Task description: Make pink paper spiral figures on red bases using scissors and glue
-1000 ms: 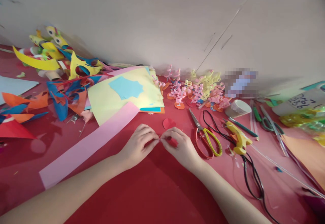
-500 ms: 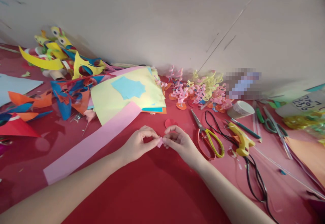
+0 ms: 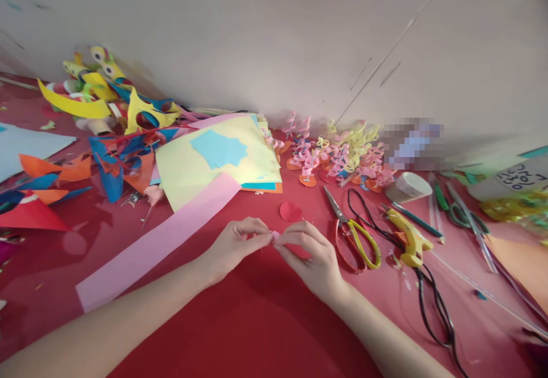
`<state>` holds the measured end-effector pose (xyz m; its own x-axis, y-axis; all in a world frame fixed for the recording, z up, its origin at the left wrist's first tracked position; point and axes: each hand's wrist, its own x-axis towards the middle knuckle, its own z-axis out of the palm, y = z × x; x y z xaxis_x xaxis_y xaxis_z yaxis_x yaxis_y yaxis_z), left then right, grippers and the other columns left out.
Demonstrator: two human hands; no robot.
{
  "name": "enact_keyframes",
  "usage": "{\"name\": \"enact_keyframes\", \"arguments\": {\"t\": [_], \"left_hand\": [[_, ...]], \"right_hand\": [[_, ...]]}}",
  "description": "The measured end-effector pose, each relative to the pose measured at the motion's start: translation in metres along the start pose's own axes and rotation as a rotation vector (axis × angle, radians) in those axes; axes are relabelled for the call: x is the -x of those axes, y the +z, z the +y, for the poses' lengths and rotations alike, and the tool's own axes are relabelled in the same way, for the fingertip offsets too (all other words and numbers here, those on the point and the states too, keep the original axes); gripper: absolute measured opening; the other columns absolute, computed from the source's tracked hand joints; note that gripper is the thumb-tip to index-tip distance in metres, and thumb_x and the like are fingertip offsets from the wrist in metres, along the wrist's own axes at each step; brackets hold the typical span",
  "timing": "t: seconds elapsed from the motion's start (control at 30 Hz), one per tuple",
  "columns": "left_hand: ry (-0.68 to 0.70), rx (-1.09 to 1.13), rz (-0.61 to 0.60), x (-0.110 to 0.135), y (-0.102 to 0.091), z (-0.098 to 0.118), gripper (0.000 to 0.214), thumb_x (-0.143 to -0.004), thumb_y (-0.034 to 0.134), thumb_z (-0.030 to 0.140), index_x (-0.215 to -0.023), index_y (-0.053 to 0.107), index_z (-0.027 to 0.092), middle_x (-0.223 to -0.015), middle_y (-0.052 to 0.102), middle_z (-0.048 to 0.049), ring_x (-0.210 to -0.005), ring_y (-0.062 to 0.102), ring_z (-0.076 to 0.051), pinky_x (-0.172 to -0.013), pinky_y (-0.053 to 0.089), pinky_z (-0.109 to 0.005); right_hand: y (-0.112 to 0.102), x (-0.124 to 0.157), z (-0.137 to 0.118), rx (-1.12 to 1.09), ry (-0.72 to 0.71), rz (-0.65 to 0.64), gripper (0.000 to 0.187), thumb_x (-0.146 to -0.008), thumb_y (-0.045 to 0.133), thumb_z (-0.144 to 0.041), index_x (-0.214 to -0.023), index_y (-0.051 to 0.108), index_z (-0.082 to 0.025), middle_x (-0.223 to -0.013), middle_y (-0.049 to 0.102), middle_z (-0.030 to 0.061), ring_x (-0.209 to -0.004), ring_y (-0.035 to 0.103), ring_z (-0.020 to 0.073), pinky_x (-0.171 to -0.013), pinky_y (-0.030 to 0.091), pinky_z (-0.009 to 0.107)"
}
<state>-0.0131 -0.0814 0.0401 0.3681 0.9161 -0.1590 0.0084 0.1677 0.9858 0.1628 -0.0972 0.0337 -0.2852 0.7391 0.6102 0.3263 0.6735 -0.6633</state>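
Between my fingertips is a small piece of pink paper (image 3: 276,234), mostly covered by the fingers. My left hand (image 3: 242,242) pinches it from the left, thumb and index finger together. From the right, my right hand (image 3: 310,255) also pinches the pink paper, its fingers bunched at the tips. Just beyond the hands a red paper circle (image 3: 290,212) lies flat on the red table (image 3: 248,338). A long pink paper strip (image 3: 158,244) slants beside my left hand. Scissors (image 3: 353,232) with one red and one yellow handle lie to the right.
A yellow glue gun (image 3: 410,241) with a black cord lies right of the scissors. Curly pink and yellow paper flowers (image 3: 314,158) stand along the wall. Paper sheets (image 3: 180,167) are stacked behind the strip. A tape roll (image 3: 409,187) sits at the back right.
My right hand has turned and its fingers now cover more of the pink paper piece. More of the red circle shows. The whole view has shifted slightly.
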Motion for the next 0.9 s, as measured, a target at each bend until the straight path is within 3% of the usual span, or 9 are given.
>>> {"name": "enact_keyframes", "arguments": {"t": [0.33,0.5,0.63,0.9], "left_hand": [[-0.039,0.059,-0.086,-0.003,-0.001,0.003,0.013,-0.08,0.058,0.026,-0.073,0.066,0.02,-0.072,0.059,0.0024,-0.075,0.05,-0.013,-0.077,0.038,-0.027],[-0.061,0.071,-0.049,-0.003,-0.001,-0.001,0.014,-0.081,0.06,0.027,-0.071,0.066,0.02,-0.069,0.058,0.003,-0.072,0.049,-0.012,-0.074,0.037,-0.026],[-0.061,0.073,-0.027,-0.002,0.0,-0.003,0.015,-0.08,0.063,0.031,-0.07,0.067,0.02,-0.067,0.055,0.0034,-0.069,0.047,-0.011,-0.071,0.036,-0.026],[-0.039,0.066,-0.006,-0.002,0.001,-0.003,0.015,-0.079,0.065,0.034,-0.073,0.071,0.022,-0.073,0.058,0.0013,-0.073,0.05,-0.013,-0.073,0.038,-0.027]], "right_hand": [[0.002,0.001,0.001,-0.236,0.311,-0.06,0.006,-0.084,0.058,-0.016,-0.085,0.06,-0.022,-0.082,0.06,0.0021,-0.077,0.06,0.0142,-0.072,0.052,0.028],[0.006,0.003,0.003,-0.42,0.488,-0.025,0.001,-0.083,0.059,-0.022,-0.084,0.059,-0.021,-0.085,0.059,0.0019,-0.082,0.06,0.0143,-0.078,0.052,0.029],[0.009,0.003,0.002,-0.509,0.626,0.05,0.01,-0.08,0.064,-0.027,-0.081,0.056,-0.021,-0.08,0.057,-0.0001,-0.077,0.058,0.0131,-0.074,0.052,0.027],[0.011,0.002,0.001,-0.59,0.672,0.074,0.011,-0.081,0.063,-0.029,-0.082,0.055,-0.021,-0.079,0.056,-0.0013,-0.075,0.056,0.0114,-0.069,0.049,0.023]]}}
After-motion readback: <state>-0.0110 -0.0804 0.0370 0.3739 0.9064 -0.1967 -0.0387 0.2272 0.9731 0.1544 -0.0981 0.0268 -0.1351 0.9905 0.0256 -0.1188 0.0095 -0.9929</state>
